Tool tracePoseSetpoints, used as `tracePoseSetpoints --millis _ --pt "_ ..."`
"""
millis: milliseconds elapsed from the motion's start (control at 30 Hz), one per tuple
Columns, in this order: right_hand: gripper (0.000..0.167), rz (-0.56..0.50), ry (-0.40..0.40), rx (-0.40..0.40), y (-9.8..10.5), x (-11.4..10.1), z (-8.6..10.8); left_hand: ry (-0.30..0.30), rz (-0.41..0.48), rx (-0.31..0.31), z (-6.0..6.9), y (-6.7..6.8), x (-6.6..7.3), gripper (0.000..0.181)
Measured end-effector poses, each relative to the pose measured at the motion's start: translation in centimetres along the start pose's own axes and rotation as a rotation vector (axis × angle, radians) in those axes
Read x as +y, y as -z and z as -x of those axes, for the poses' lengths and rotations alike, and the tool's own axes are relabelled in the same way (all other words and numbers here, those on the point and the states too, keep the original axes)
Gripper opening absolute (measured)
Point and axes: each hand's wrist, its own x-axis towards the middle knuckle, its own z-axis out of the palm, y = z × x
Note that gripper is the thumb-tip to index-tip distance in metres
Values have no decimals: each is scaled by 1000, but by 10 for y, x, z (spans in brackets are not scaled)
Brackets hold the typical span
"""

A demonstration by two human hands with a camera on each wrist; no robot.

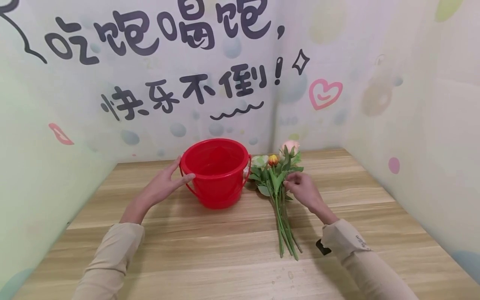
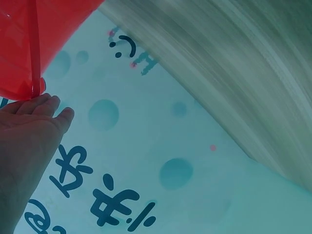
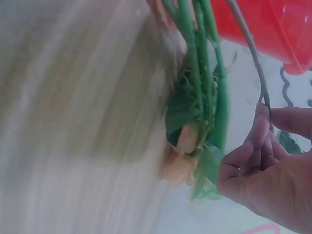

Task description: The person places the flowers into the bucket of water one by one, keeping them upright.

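Note:
A red plastic bucket stands upright on the wooden table, its thin handle hanging down. Against its left rim rests my left hand, thumb and fingers spread and fairly straight; the left wrist view has these fingertips at the rim near the handle. Right of the bucket lies a bunch of artificial flowers, with pink, white and orange-yellow heads away from me and green stems toward me. My right hand pinches one thin brownish flower stem between thumb and forefinger; which bloom it bears is hidden.
A printed wall sheet with dark lettering closes off the back of the table, and pale sheets rise at both sides. A small black object shows beside the right sleeve.

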Motion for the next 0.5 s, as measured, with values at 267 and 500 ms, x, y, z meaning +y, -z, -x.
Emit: tracePoseSetpoints --millis 267,500 --pt "25 -51 17 84 12 -8 -7 2 6 0 0 0 -1 99" --pt "21 -97 12 143 18 -17 -11 -8 5 -1 -1 0 -1 99"
